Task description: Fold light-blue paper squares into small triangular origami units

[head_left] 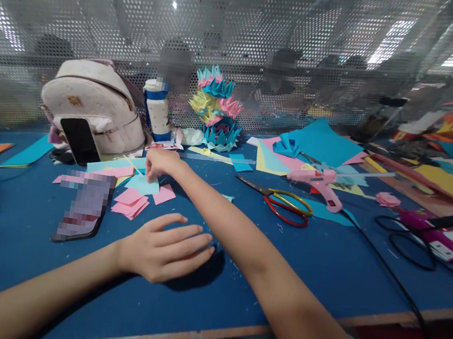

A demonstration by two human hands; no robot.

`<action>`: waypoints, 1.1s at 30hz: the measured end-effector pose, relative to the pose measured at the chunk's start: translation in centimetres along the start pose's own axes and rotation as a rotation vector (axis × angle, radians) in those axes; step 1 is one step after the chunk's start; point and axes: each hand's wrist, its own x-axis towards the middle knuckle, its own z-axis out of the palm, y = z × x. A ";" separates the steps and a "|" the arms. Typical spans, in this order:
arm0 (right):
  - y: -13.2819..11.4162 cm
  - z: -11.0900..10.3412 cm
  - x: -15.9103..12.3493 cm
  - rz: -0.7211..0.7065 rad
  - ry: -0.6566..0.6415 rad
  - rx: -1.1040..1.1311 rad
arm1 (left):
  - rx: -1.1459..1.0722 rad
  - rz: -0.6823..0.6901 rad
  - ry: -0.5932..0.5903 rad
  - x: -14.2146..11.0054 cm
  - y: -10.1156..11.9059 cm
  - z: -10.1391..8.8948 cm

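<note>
My right hand [160, 163] reaches forward across the blue table [325, 255] and pinches a light blue paper square [143, 183] lying among small pink paper squares [130, 202]. My left hand [165, 249] rests nearer to me on the table top, palm down, fingers stretched out and holding nothing. A phone [83, 209] lies just left of the pink squares.
A white backpack [93, 107] with a phone leaning on it stands at the back left, beside a bottle [157, 109] and stacked paper flowers [217, 107]. Scissors [286, 202], a pink glue gun [324, 183] with a black cord, and coloured sheets [317, 144] lie to the right.
</note>
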 end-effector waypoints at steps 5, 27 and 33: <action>0.0 -0.2 -0.2 -0.054 0.025 0.018 | -0.010 -0.025 -0.015 0.1 0.0 -0.1; 7.3 2.9 -10.6 -0.421 0.044 0.580 | -0.231 -0.993 0.187 -1.2 -1.9 2.3; 10.3 7.7 -15.4 -0.259 0.144 0.803 | -0.558 -1.107 -0.025 -0.3 -1.1 4.2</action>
